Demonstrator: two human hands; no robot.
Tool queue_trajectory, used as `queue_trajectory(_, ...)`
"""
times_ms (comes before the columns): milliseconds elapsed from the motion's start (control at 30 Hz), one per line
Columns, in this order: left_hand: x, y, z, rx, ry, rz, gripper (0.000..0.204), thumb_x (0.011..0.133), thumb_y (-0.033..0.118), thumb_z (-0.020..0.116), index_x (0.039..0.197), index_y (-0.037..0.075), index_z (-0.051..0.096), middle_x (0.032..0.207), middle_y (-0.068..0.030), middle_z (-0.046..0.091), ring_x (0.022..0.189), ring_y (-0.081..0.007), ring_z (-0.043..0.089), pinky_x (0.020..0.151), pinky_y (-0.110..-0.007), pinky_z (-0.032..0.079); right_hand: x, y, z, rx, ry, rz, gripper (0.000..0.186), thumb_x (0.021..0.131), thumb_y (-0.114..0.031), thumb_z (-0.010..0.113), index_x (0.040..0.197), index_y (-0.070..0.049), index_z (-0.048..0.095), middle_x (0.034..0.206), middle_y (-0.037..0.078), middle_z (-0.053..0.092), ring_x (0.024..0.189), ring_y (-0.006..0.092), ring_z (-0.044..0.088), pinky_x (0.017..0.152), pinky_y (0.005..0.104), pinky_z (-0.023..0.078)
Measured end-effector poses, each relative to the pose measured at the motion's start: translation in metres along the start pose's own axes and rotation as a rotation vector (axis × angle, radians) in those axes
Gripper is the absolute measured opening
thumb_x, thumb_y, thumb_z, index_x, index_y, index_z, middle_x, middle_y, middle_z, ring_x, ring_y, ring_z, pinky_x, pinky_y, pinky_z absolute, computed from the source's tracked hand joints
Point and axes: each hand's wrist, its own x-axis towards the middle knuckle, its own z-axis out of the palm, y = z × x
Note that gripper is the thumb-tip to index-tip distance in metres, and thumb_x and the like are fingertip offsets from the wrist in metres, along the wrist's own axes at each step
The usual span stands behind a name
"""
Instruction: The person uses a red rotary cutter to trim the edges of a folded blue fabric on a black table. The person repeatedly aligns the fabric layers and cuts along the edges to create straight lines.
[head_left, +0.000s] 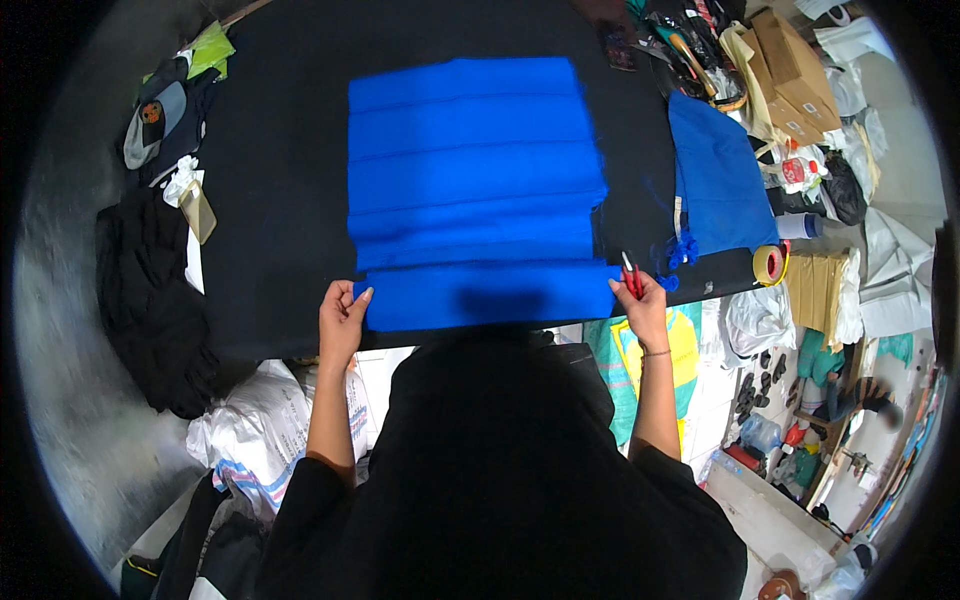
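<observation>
Your hands are both resting on the near edge of the bright blue cloth [475, 175], one at each corner. Your left hand [343, 315] is lying flat and open, with its fingers pressing down on the near left corner. It is not gripping anything. Your right hand [645, 305] is sitting at the near right corner, and it is curled around small red-handled scissors [631, 275] that are pointing away from you.

That blue cloth is lying in the middle of the dark tabletop [270, 200], stacked in wide, flat folds, one behind the other. Most of it is looking neatly folded already. The nearest fold, the one under your hands, is looking like the one you are working on, so not much seems left.

Both of your arms are reaching straight out from your body, bent a little, with your wrists low near the tabletop's edge.

More blue fabric [715, 185] is lying to the right with loose blue threads beside it. A roll of tape [768, 264] is sitting at the right edge. Dark clothes [150, 290] are piling up on the left.
</observation>
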Motion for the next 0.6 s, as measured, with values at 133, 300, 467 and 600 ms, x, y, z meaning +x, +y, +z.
queue_trajectory(133,0.011,-0.008,0.014,0.06,0.061,-0.073,0.016,0.097,0.005,0.077,0.107,0.001,0.066,0.083,0.0002,0.072,0.07,-0.003,0.061,0.063,-0.02,0.047,0.019,0.023,0.012,-0.105,0.008,-0.02,0.025,0.09,-0.018,0.084,0.092,0.003,0.071,0.073,0.002,0.064,0.067,0.0087,0.053,0.062,0.0295,0.045)
queue_trajectory(300,0.008,-0.006,0.003,0.053,0.04,-0.208,0.018,0.091,0.004,0.083,0.103,0.0,0.07,0.082,0.0002,0.072,0.069,-0.0044,0.062,0.061,-0.021,0.049,0.012,0.018,0.013,-0.13,0.044,-0.027,0.027,0.086,-0.019,0.089,0.089,0.002,0.073,0.073,0.003,0.066,0.066,0.0092,0.053,0.062,0.0304,0.045)
queue_trajectory(467,0.008,-0.024,-0.005,0.085,0.074,-0.181,0.018,0.088,0.001,0.085,0.101,-0.002,0.072,0.083,-0.0024,0.072,0.072,-0.0062,0.065,0.065,-0.021,0.052,0.017,0.022,0.005,-0.186,0.019,-0.002,0.032,0.085,-0.024,0.09,0.084,0.001,0.071,0.069,0.004,0.063,0.063,0.0112,0.049,0.06,0.034,0.045)
queue_trajectory(600,0.004,-0.021,0.0,0.167,0.11,-0.127,0.022,0.087,0.004,0.087,0.101,-0.002,0.071,0.085,-0.0019,0.07,0.074,-0.0062,0.062,0.065,-0.022,0.051,0.012,0.013,0.007,-0.314,0.105,-0.11,0.035,0.091,-0.028,0.085,0.083,0.002,0.068,0.065,0.011,0.06,0.06,0.0168,0.051,0.06,0.0366,0.045)
